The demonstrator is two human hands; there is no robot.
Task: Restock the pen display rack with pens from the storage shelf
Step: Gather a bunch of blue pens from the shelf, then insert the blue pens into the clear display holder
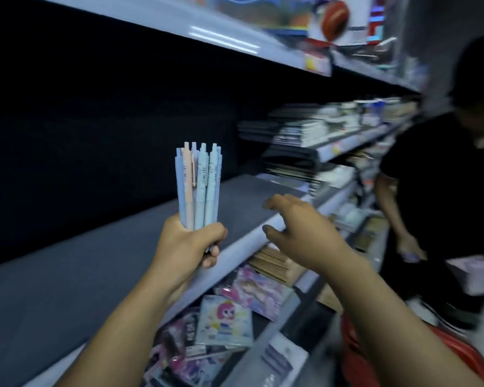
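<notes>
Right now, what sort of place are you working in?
Most likely a stationery shop aisle: long tiered shelves carry stacked notebooks and cartoon-printed packets, and the left hand grips a bundle of pastel pens.

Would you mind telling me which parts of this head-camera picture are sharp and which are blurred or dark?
Head view: the pens in the left hand are sharp; the stacked notebooks and the other person are motion-blurred; the shelf back is nearly black.
</notes>
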